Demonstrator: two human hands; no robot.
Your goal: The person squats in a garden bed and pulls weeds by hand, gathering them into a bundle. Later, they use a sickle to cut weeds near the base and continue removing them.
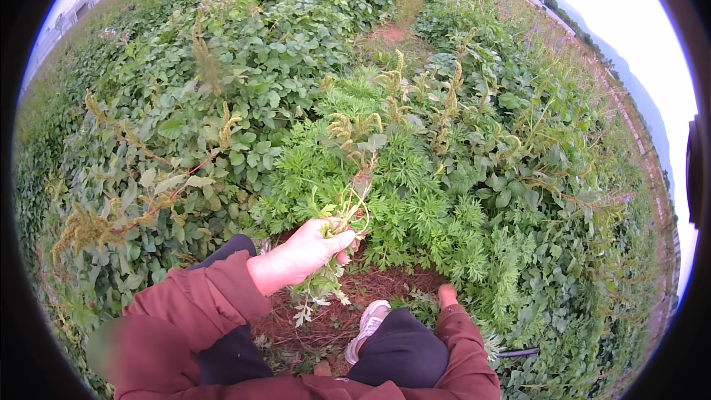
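My left hand (314,244) is closed around a bunch of cut leafy stems (350,211). The pale stem ends stick out past the thumb, away from me. Below the fist hang the bunch's lobed leaves (319,289), some with whitish undersides. Low on the right, my right hand (447,293) reaches down at the edge of the feathery green plants (411,205). Foliage hides most of its fingers, so whether it grips anything does not show. Between my knees lies reddish-brown ground (311,319) strewn with dry needle-like litter.
Amaranth-like seed heads (451,91) rise beyond the feathery plants, and a red-stemmed one (183,183) leans in from the left. Dense broad-leaved vines (266,66) flank a reddish dirt path (391,32). A thin dark rod (517,353) lies beside my right sleeve. My light shoe (369,328) stands on the litter.
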